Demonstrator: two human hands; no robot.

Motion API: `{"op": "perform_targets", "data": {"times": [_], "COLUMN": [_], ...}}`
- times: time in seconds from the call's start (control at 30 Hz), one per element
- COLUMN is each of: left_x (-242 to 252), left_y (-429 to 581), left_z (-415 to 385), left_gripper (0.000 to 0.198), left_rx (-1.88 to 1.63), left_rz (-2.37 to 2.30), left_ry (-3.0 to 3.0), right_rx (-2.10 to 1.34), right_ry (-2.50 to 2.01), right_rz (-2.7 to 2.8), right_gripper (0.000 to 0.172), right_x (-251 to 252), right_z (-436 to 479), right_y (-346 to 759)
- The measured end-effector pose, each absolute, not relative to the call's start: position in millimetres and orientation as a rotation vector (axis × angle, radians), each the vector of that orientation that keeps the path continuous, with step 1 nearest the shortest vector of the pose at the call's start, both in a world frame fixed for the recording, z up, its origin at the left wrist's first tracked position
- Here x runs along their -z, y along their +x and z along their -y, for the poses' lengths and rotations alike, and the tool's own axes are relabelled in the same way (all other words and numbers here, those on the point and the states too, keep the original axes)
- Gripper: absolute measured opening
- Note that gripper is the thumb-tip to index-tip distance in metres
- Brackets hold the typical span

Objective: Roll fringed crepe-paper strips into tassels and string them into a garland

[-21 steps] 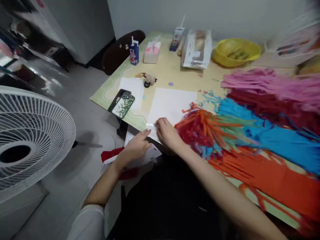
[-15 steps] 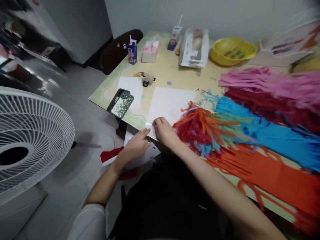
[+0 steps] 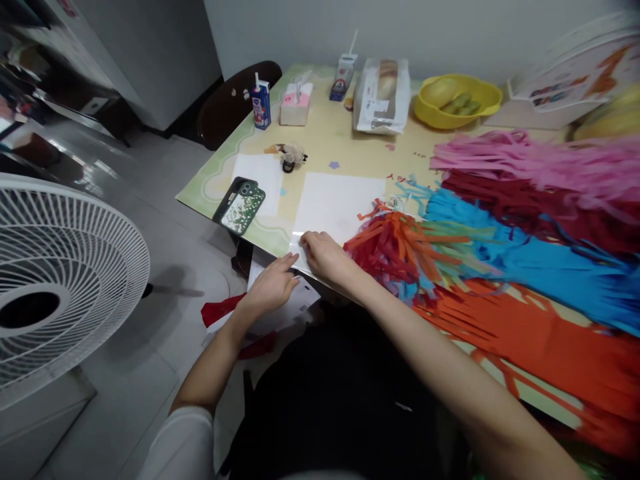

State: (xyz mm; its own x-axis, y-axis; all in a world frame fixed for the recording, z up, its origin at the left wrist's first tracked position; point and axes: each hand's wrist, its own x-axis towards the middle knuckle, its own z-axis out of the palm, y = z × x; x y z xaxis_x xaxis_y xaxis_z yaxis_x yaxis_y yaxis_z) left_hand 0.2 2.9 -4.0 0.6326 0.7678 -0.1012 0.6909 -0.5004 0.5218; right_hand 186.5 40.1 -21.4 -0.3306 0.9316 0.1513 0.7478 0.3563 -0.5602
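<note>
Sheet [image 3: 340,200]: white, flat on the table [image 3: 357,152], its near left corner at the table edge, where a glossy band runs; what that band is made of, I cannot tell.
Right hand [image 3: 327,259]: on the near end of the white sheet, fingers curled and close together; whether they pinch something cannot be told. Against 0.7 s ago, the fingertips have crept a little closer to the near left corner.
Left hand [image 3: 273,288]: just beyond the table edge, fingers stretched and held together, tips right by that corner, a narrow gap to the thumb; any grip is hidden. Its place against the corner is almost as before.
Phone [image 3: 243,208]: by the table edge, partly over a smaller paper [image 3: 260,170], unmoved.
Streamers [image 3: 387,250]: a red and orange bunch overlapping the sheet's right side, lying as earlier.
Fringes: orange [image 3: 540,333], blue [image 3: 530,260], dark red [image 3: 525,207] and pink [image 3: 540,160], laid in rows farther right.
View: tabletop things sit slightly farther left than earlier, and the storage box [image 3: 540,110] behind the yellow basket [image 3: 435,121] is less blurred.
Fan [image 3: 35,310]: beside the person's left arm, much as before.
</note>
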Motion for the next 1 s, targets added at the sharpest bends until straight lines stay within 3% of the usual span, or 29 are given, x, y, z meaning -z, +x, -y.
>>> {"op": "perform_targets", "data": {"times": [0.1, 0.2, 0.4, 0.67, 1.0], "left_x": [6, 5, -32, -74, -82], "left_y": [1, 2, -26, -17, 19], "left_z": [-4, -6, 15, 61, 76], "left_gripper": [0.034, 0.034, 0.038, 0.036, 0.031], "left_rx": [-0.219, -0.249, -0.418, -1.141, -1.347], "left_rz": [-1.149, -1.148, -1.135, -1.722, -1.631], "left_ry": [2.328, 2.304, 2.135, 1.572, 1.488], "right_rx": [-0.548, -0.693, -1.045, -1.193, -1.087], "right_ry": [-1.487, -1.464, -1.155, -0.914, -0.970], "right_rz": [2.049, 1.579, 0.896, 0.962, 1.062], "right_gripper": [0.022, 0.017, 0.031, 0.030, 0.029], "right_x": [19, 15, -17, -82, -79], "right_z": [-43, -49, -28, 63, 72], "right_y": [190, 194, 207, 179, 169]}}
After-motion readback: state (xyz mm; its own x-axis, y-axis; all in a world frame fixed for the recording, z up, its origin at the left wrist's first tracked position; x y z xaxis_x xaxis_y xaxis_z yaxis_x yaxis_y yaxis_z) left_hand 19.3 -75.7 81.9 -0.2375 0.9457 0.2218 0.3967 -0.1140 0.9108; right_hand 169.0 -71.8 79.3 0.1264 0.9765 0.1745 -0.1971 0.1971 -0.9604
